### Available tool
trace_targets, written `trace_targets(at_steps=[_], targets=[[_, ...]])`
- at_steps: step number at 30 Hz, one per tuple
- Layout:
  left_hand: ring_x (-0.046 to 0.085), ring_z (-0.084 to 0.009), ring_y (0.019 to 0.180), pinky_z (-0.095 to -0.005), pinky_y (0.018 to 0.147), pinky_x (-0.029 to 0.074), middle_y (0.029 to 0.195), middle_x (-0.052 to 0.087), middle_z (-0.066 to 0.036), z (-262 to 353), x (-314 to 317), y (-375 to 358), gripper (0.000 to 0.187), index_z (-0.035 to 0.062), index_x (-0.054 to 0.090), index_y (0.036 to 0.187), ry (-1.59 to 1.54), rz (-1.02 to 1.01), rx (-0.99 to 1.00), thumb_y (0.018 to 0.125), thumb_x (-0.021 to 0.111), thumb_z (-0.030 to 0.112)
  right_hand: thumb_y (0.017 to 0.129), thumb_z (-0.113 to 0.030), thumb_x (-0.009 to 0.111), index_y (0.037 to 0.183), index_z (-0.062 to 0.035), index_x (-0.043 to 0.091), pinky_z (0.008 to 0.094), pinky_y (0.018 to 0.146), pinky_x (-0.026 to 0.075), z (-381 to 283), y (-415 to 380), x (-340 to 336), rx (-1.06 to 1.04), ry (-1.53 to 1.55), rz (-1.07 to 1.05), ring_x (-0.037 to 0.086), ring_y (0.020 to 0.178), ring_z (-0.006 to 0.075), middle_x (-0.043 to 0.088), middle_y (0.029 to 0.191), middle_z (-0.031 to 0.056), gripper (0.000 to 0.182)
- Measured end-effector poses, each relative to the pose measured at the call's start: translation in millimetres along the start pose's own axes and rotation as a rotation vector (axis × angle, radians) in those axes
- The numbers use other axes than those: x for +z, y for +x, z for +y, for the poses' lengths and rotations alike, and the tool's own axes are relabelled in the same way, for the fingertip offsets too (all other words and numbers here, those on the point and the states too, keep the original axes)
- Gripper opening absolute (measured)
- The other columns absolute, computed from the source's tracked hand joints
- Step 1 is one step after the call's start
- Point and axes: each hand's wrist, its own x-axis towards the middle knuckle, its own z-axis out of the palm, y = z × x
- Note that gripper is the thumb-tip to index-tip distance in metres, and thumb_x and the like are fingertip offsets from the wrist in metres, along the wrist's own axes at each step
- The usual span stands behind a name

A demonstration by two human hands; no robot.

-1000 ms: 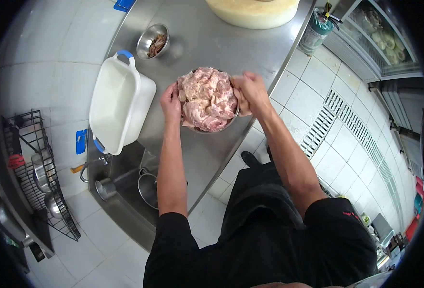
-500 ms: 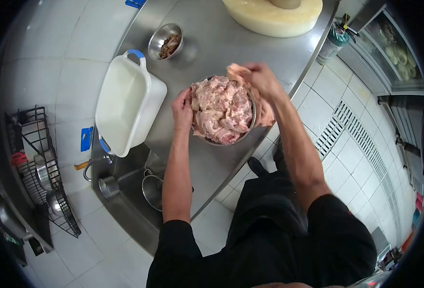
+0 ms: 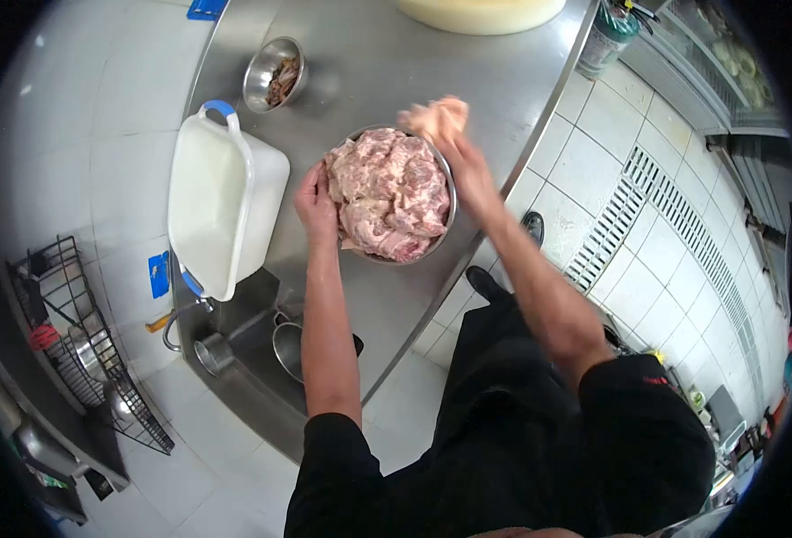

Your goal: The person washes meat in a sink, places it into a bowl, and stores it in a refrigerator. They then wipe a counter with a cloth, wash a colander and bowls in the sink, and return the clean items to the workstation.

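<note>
Left hand (image 3: 316, 204) pressed against the near-left rim of one metal bowl (image 3: 446, 184), fingers curved loosely along the heaped raw meat (image 3: 385, 193), forearm straight. Right hand (image 3: 457, 152) raised over the bowl's far-right rim, blurred, fingers closed around one pale piece of meat (image 3: 432, 117). Bowl on the steel counter (image 3: 369, 54), near its edge. Left of it, one white tub (image 3: 216, 202) with two blue handles. Farther back, one small metal bowl (image 3: 275, 73) with dark scraps.
</note>
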Motion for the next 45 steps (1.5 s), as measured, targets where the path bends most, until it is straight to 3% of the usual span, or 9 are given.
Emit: trace_targets(at_steps=[5,9,15,21,24,28,33,39,45], targets=[[0.059,-0.0127,0.094,-0.0262,0.085,0.047,0.108,0.064,-0.008,-5.5,-6.6,1.6,0.025,-0.0055,0.061,0.114,0.127,-0.024,-0.006,0.095,0.049,0.006,0.099,-0.023,0.045,0.097,0.0012,0.055,0.0282,0.065,0.042,29.1,-137.4,17.8,-0.054,-0.348,0.279,0.046,0.071,0.0106,0.052,0.076,0.0016,0.026],[0.06,-0.0143,0.095,-0.0275,0.086,0.047,0.109,0.063,-0.009,4.6,-1.0,-2.3,0.027,-0.0053,0.059,0.117,-0.038,-0.051,-0.061,0.095,0.046,0.005,0.098,-0.024,0.047,0.102,0.0,0.059,0.0289,0.067,0.044,25.9,-119.7,-3.8,-0.102,-0.319,0.272,0.053,0.071,0.012,0.058,0.077,0.0023,0.027],[0.059,-0.0133,0.094,-0.0263,0.083,0.047,0.106,0.064,-0.009,13.4,5.5,-7.0,0.028,-0.0055,0.06,0.114,-0.092,-0.029,-0.16,0.097,0.049,0.012,0.09,-0.025,0.056,0.096,-0.0005,0.062,0.0276,0.072,0.048,-63.9,38.2,9.2,0.264,0.188,-0.383,0.058,0.081,0.0124,0.062,0.086,0.0041,0.026],[0.06,-0.0136,0.086,-0.026,0.077,0.048,0.098,0.064,-0.007,12.2,11.4,-12.4,0.024,-0.0065,0.062,0.108,-0.184,0.045,-0.084,0.097,0.047,0.008,0.092,-0.029,0.055,0.091,-0.0101,0.056,0.0209,0.043,0.038,-7.7,-64.7,-2.6,-0.076,0.381,0.056,0.049,0.053,0.0072,0.055,0.071,-0.001,0.019],[0.057,-0.0134,0.077,-0.0289,0.071,0.048,0.089,0.062,-0.007,19.3,21.6,-41.4,0.022,-0.0069,0.061,0.093,-0.108,0.202,-0.05,0.095,0.05,0.011,0.094,-0.024,0.048,0.088,-0.0089,0.054,0.0264,0.065,0.044,29.2,-131.9,37.8,-0.158,0.617,0.214,0.055,0.078,0.0099,0.056,0.082,0.0015,0.017],[0.051,-0.0129,0.066,-0.0316,0.056,0.044,0.075,0.054,-0.006,13.9,37.2,-80.1,0.02,-0.0016,0.052,0.084,-0.08,0.42,-0.096,0.093,0.05,0.016,0.093,-0.021,0.048,0.109,-0.0033,0.057,0.0238,0.058,0.04,88.4,-168.4,71.8,-0.409,0.191,0.433,0.048,0.071,0.0089,0.057,0.088,0.0009,0.025],[0.046,-0.0132,0.058,-0.0298,0.046,0.04,0.075,0.052,-0.006,40.6,12.3,-147.4,0.017,0.0026,0.05,0.096,-0.232,0.116,-0.494,0.094,0.046,0.019,0.093,-0.018,0.049,0.099,-0.001,0.058,0.0279,0.07,0.045,143.0,-182.8,50.3,0.267,0.438,0.046,0.055,0.08,0.0136,0.056,0.104,0.0061,0.02],[0.054,-0.0159,0.072,-0.0302,0.062,0.049,0.092,0.058,-0.007,42.0,-24.1,-89.8,0.03,-0.0006,0.053,0.111,-0.285,0.107,-0.376,0.094,0.048,0.024,0.095,-0.02,0.051,0.108,-0.0023,0.058,0.0267,0.071,0.043,38.2,-217.7,25.9,-0.044,0.862,0.201,0.053,0.087,0.0088,0.058,0.105,0.0047,0.024],[0.062,-0.0201,0.09,-0.032,0.078,0.051,0.108,0.062,-0.012,27.4,-20.4,-20.8,0.033,-0.0054,0.052,0.12,-0.308,-0.139,-0.322,0.096,0.049,0.017,0.094,-0.02,0.049,0.099,0.0004,0.059,0.0277,0.076,0.043,9.8,-110.9,19.6,-0.178,0.048,0.248,0.053,0.086,0.012,0.058,0.097,0.0053,0.023]])
